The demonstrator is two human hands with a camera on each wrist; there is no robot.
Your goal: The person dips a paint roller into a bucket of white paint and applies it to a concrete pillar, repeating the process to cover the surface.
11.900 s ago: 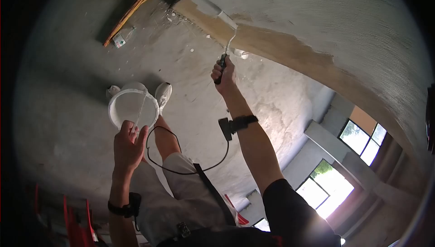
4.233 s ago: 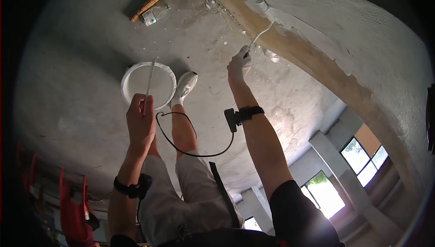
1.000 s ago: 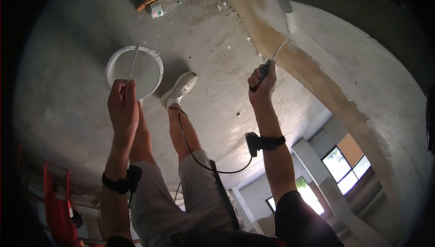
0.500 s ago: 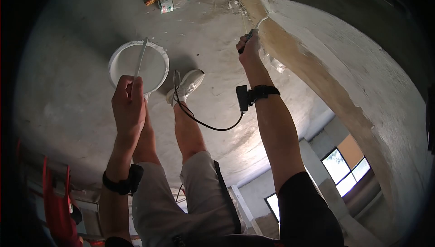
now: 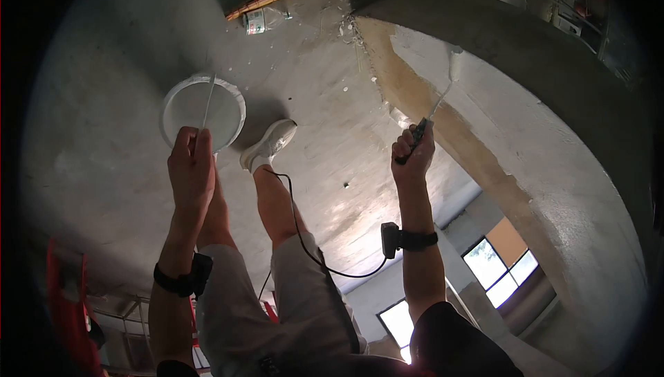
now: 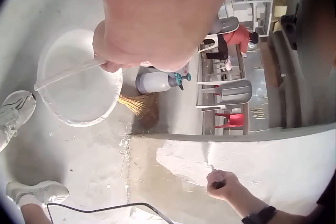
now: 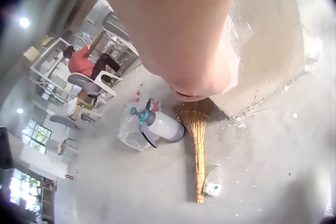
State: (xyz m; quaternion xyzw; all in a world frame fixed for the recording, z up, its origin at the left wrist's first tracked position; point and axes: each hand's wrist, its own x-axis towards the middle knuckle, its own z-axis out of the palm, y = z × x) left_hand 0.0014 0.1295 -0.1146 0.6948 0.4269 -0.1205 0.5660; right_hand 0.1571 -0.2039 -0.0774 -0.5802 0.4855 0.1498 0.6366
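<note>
In the head view my right hand [image 5: 415,152] grips the dark handle of a paint roller [image 5: 456,67]. The roller's white sleeve lies against the white-coated part of the low wall [image 5: 532,114], beyond a bare tan strip. My left hand [image 5: 191,173] holds up a white bucket [image 5: 242,111] by its pale bail handle [image 5: 209,100], fingers curled at the middle of it. Pale paint fills the inside of the bucket, seen from above. The left wrist view shows the bucket rim [image 6: 79,124] below that hand. In the right wrist view the forearm hides the roller.
A straw broom [image 7: 198,150], a plastic bottle [image 7: 212,184] and a pressure sprayer [image 7: 164,126] are on the floor by the wall's end. A cable [image 5: 346,275] hangs between the arms. Further off, a person in red [image 7: 81,61] sits among chairs.
Since half a second ago the roller and right hand have moved right and nearer along the wall. The left hand and bucket shift slightly. White coating covers more of the wall's far end than earlier.
</note>
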